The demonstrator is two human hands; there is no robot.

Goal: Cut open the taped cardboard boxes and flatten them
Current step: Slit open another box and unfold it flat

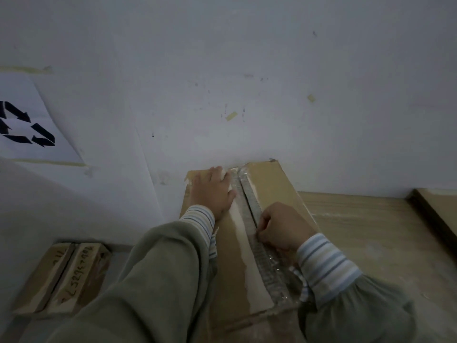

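- cardboard box (269, 191): long and narrow, lying on the wooden floor (371, 231) with its far end against the white wall (222, 70). the top seam runs lengthwise and shows as a dark gap in its far half.
- clear tape (265, 258): a wrinkled, shiny strip along the seam, partly lifted near the close end. a pale band of torn liner lies just left of it.
- left hand (214, 191): flat on the far left flap, fingers straight, pressing down; it grips nothing.
- right hand (282, 229): fingers curled at the seam about midway along, on the tape. whether it pinches the tape or holds a cutter cannot be told.
- handling, judged: the box looks light and fairly stiff, but the flaps would bow under a push. the tape looks slick and stretchy, and likely to tear in strips. best hold: palm on one flap, well off the seam line.
- edges: the far end touches the wall, so there is no room for travel that way. open floor lies to the right.
- second box (61, 278): on the floor well to the left, handwriting on its flaps.
- recycling sign (29, 122): paper taped to the wall, upper left.
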